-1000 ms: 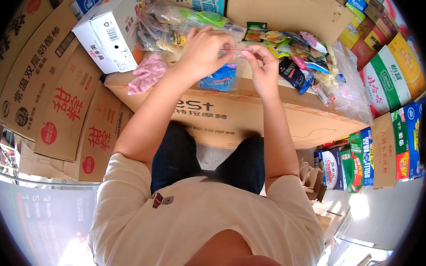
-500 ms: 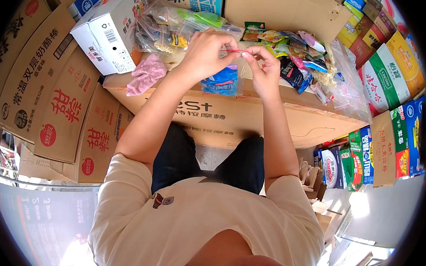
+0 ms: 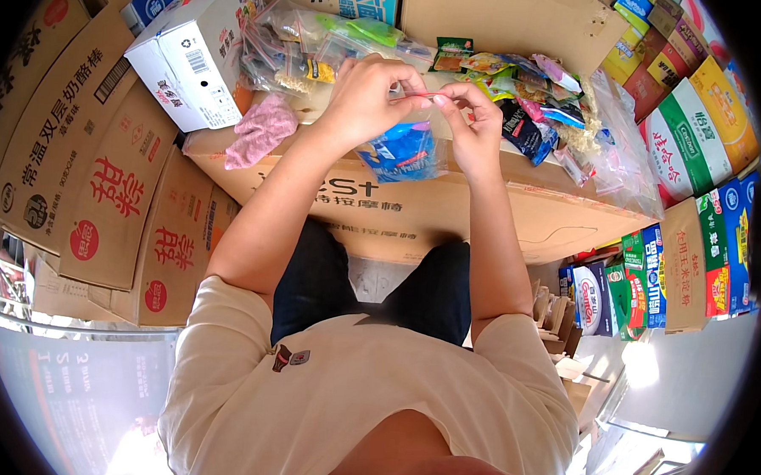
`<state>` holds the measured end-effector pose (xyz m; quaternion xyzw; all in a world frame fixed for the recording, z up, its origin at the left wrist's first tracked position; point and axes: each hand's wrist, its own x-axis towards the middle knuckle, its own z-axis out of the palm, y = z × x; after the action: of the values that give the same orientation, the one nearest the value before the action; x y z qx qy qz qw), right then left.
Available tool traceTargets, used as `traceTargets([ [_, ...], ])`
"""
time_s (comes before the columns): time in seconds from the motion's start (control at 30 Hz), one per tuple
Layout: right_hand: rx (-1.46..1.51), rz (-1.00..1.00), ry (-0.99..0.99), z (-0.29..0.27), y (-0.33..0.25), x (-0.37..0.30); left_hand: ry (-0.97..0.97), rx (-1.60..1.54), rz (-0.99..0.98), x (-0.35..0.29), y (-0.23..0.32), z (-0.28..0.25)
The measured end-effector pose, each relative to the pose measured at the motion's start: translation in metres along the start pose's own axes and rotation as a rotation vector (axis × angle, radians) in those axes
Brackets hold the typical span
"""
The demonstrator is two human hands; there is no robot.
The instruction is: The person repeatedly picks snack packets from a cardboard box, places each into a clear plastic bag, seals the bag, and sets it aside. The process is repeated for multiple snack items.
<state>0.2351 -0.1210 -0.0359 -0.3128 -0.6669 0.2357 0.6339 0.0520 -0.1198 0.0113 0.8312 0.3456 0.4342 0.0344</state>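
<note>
Between my two hands hangs a clear zip bag with a blue packet inside it. My left hand pinches the red zip strip along the bag's top edge. At the other end of that strip, the fingertips of my right hand are closed on it too. The bag hangs over the near edge of a large cardboard box. Left of my left hand lie several filled zip bags, one with a bright green item. Loose snack packets are heaped to the right of my right hand.
A pink cloth lies at the box's left edge, beside a white carton. Stacked cardboard cartons stand on the left. Colourful flattened cartons line the right side. A clear plastic bag rests at the box's right end.
The zip bag with the blue packet has swung slightly and tilted, hanging a little lower. Both hands keep their pinch on the red strip and have barely moved.
</note>
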Motion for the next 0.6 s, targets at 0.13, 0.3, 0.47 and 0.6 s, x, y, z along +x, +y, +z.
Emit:
traceTargets([
  [0.13,0.032,0.003,0.007,0.002,-0.003,-0.001,0.001,-0.001,-0.008,-0.005,-0.004,-0.001],
  [0.3,0.017,0.004,-0.042,0.005,-0.004,-0.003,0.01,0.011,-0.02,-0.008,-0.001,-0.003],
  [0.47,-0.023,-0.008,-0.005,0.002,-0.006,-0.006,0.01,0.041,-0.026,-0.014,0.002,-0.005],
  [0.6,-0.002,-0.012,-0.025,0.002,-0.005,-0.007,-0.007,0.045,-0.03,-0.02,0.0,-0.007],
])
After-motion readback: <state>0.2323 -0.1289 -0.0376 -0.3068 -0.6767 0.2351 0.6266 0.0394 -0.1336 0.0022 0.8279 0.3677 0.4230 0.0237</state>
